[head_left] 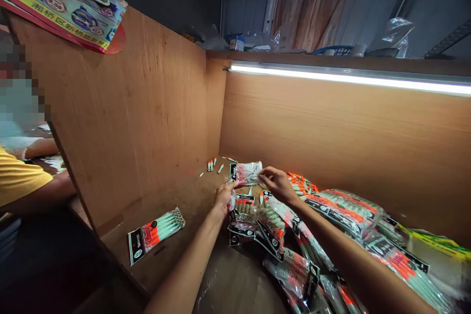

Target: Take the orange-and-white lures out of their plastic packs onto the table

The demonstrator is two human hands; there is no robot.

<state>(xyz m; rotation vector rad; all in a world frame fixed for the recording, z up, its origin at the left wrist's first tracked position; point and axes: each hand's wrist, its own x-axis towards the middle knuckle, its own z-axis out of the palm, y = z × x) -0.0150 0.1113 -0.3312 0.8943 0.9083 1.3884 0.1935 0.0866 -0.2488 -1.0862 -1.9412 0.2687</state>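
My left hand [223, 197] is closed, with its thumb at the lower edge of a clear plastic packet [246, 172] that has a black label end. Whitish crumpled plastic [232, 200] shows beside its fingers. My right hand [277, 182] pinches at the packet's right end; anything small between those fingertips is hidden. Below both hands lie several filled packets [246, 206] of tapered orange and pale-green pieces that resemble fishing lures. Loose lures [221, 168] lie behind my left hand, and a pile of orange-tipped ones [301, 184] is beyond my right wrist.
One filled packet [156, 235] lies apart at the left. More packets [342, 211] heap up at the right, near a yellow-edged plastic bag [437, 255]. Wooden panels [147, 122] enclose the left and back, below a lit tube [331, 74]. Another person's yellow sleeve [22, 176] shows past the panel.
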